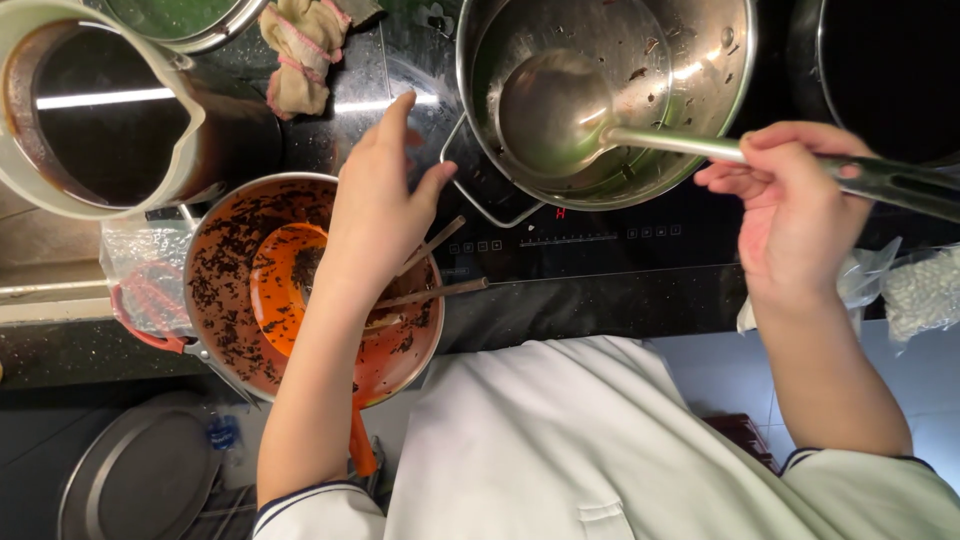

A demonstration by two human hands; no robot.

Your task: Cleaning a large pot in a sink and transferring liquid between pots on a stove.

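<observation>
Near edge, 7 o'clock: strainer (240, 300), round, caked with dark tea leaves, orange scoop (285, 290) lying inside, chopsticks (440, 290) across its rim pointing toward 3 o'clock.

Left hand (375, 215) above strainer, fingers spread loosely and open, nothing gripped; fingertips aimed at 12 o'clock toward pot handle (470, 180), near but not touching so far as visible.

Right hand (795, 205) at 3 o'clock, fingers curled closed round ladle (600, 125) handle. Ladle long axis: from grip at 3 o'clock toward 10 o'clock, bowl resting inside pot (700, 90), low in greenish liquid. Bowl lies left of and slightly beyond the grip; right hand clearly the nearer one to the ladle, left hand nearer the pot handle.

Far, 10 o'clock: jug (30, 170) of dark liquid, well apart from both hands. Cloth (300, 60) at 11 o'clock beside pot.
</observation>
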